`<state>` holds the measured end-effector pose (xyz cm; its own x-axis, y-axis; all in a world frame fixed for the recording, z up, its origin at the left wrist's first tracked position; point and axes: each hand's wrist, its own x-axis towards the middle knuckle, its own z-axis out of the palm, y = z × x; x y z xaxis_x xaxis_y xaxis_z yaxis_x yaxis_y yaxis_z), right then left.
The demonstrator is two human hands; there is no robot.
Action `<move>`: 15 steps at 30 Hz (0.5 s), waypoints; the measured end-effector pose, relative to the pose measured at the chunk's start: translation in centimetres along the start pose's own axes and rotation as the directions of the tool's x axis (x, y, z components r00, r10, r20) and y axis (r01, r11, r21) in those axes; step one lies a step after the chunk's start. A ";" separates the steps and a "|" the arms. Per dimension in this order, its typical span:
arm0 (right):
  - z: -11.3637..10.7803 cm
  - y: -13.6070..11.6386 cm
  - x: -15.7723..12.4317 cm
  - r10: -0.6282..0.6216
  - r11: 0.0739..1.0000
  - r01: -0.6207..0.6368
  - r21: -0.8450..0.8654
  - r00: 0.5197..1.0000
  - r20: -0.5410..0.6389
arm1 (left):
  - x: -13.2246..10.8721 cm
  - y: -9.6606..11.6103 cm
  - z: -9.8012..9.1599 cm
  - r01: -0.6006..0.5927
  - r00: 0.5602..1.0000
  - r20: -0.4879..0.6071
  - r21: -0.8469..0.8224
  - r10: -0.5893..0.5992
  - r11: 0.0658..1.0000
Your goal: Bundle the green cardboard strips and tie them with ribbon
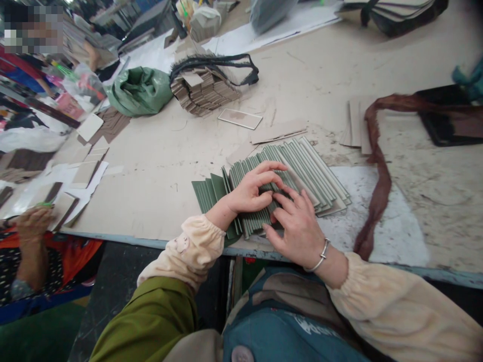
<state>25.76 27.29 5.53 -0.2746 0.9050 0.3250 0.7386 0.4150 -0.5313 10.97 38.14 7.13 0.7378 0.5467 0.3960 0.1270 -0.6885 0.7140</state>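
A long row of thin flat pieces with green faces and pale backs [332, 181] lies overlapping like a fan at the table's front edge. My left hand [258, 186] is over the middle of this row, fingers stretched to the right and slightly curved. Close against it, my right hand [298, 226] rests on the row with its fingers spread, the fingertips of both hands nearly meeting. Neither hand plainly grips a piece, though the undersides of the fingers are hidden. Several green pieces [207, 195] stick out to the left of my left wrist.
Behind the row lie a clear-edged rectangular plate [240, 119], a strapped bundle of brown pieces [207, 90] and a green bag [139, 90]. A brown cloth strip [379, 186] trails down on the right near a dark tray [449, 115]. At left, a co-worker's hand [34, 221] holds pieces.
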 end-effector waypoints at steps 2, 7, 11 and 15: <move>0.0 0.0 0.0 0.001 1.000 -0.001 0.000 1.000 -0.005 | 0.0 0.0 0.0 0.013 1.000 0.004 0.010 -0.013 1.000; 0.0 -0.2 0.0 0.017 1.000 -0.018 -0.006 1.000 -0.021 | 0.0 0.2 0.0 0.015 1.000 -0.008 0.003 -0.015 1.000; 0.1 -0.4 -0.1 -0.042 0.999 0.042 -0.015 0.998 -0.036 | -0.2 0.1 -0.2 0.025 0.997 -0.072 -0.002 -0.025 1.000; 0.3 -0.3 -0.3 -0.094 0.995 0.094 0.018 0.995 -0.026 | -0.5 -0.4 -0.5 0.048 0.989 -0.138 -0.015 -0.050 0.999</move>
<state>25.39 26.91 5.36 -0.3269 0.8593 0.3934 0.6979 0.5001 -0.5126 10.25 38.37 6.92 0.6317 0.6411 0.4358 0.1523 -0.6538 0.7412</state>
